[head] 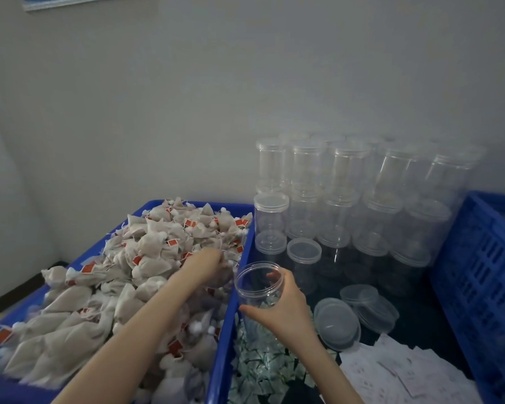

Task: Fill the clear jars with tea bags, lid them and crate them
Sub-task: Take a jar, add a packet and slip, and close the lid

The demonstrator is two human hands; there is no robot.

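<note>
An open clear jar [258, 282] with no lid is held upright in my right hand [283, 310], fingers wrapped round its side, just right of the blue bin's rim. My left hand [209, 265] reaches into the heap of beige tea bags [123, 275] with red tags in the blue bin [229, 325]; its fingers curl down into the bags and seem to grip some, though the fingertips are hidden. Several loose clear lids [337, 322] lie on the dark table to the right of the jar.
Stacked lidded empty clear jars [347, 205] stand at the back against the wall. A blue slatted crate [484, 284] stands at the far right. Small green-white sachets [260, 363] and white paper slips [403, 371] lie near the front.
</note>
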